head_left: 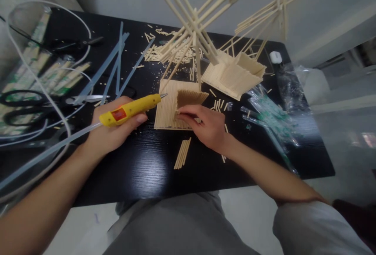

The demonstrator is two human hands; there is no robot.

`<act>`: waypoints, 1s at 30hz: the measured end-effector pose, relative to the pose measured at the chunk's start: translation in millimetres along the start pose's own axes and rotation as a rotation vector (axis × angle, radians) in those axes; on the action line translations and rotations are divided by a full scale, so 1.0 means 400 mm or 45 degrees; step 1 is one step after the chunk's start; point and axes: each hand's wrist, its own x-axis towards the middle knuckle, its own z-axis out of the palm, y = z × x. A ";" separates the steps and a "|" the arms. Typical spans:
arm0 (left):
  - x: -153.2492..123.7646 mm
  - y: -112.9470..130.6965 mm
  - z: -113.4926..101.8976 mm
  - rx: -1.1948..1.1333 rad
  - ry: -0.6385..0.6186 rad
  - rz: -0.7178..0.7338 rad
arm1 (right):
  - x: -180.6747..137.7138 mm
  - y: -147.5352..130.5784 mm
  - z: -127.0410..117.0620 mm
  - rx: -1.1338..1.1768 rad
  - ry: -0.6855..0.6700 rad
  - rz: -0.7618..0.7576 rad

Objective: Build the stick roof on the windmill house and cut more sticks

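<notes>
My left hand (pixel 113 129) is closed around a yellow glue gun (pixel 131 109) whose metal tip points right toward a flat panel of wooden sticks (pixel 167 108) lying on the black table (pixel 141 169). A clear glue stick trails out of the gun's back end to the lower left. My right hand (pixel 205 123) pinches a smaller upright stick panel (pixel 190 97) and holds it standing on the flat panel. A short bundle of loose sticks (pixel 182 153) lies just in front of both hands.
A tall stick framework (pixel 195 31) rises over the table's far side, next to a folded stick structure (pixel 235 75). Black scissors (pixel 26 106), white cable, glue sticks (pixel 117 63) and stick packets lie left. Plastic wrappers (pixel 270 114) lie right. My knees are below the table edge.
</notes>
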 end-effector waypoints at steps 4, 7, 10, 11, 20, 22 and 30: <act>-0.018 0.006 -0.025 0.049 0.007 -0.069 | 0.000 0.006 0.002 0.033 -0.001 -0.040; -0.047 0.002 -0.047 0.130 0.003 -0.091 | 0.000 0.009 -0.001 0.069 -0.016 -0.042; -0.073 -0.003 -0.059 0.242 -0.072 -0.038 | 0.001 0.009 -0.005 0.087 -0.036 -0.024; -0.079 -0.003 -0.060 0.261 -0.104 0.004 | 0.001 0.009 -0.006 0.091 -0.039 -0.021; -0.069 0.014 -0.035 0.472 -0.338 0.315 | 0.005 0.008 -0.011 0.055 -0.055 -0.082; -0.064 0.018 -0.027 0.525 -0.329 0.304 | 0.007 0.008 -0.012 0.037 -0.040 -0.111; -0.063 0.010 0.001 0.455 -0.315 0.350 | 0.004 0.008 -0.021 0.032 -0.085 -0.159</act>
